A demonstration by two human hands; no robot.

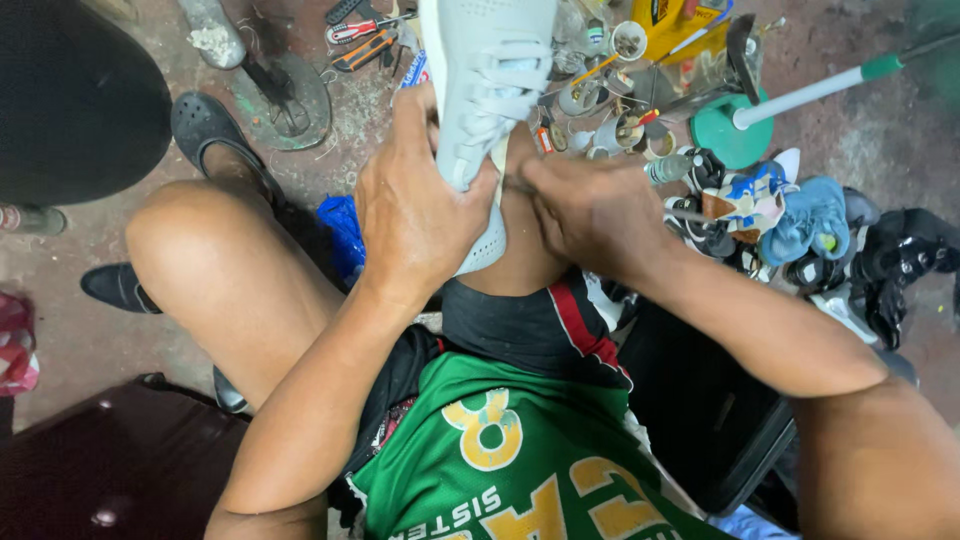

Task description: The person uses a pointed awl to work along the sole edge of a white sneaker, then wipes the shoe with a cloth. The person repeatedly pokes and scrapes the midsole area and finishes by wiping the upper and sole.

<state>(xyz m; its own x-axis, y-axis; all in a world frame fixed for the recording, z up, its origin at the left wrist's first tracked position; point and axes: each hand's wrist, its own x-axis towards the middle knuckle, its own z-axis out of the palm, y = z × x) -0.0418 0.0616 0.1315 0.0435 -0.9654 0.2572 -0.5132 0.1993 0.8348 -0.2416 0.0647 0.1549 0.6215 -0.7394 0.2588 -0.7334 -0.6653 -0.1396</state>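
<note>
A pale grey lace-up sneaker (487, 70) rests heel-down on my right knee, toe pointing away from me. My left hand (415, 205) grips its heel and side, thumb by the laces. My right hand (590, 210) is closed at the shoe's inner edge, pinching a thin metal tool (520, 186) whose tip meets the shoe near the heel. The tool's working end is mostly hidden by my fingers.
Pliers and hand tools (362, 35) lie on the stained floor ahead, beside small tins and cups (610, 110). A pile of worn shoes (800, 230) sits to the right, a green-based pole (760, 115) behind it. A metal shoe stand (275, 85) and dark shoes (205, 125) are at left.
</note>
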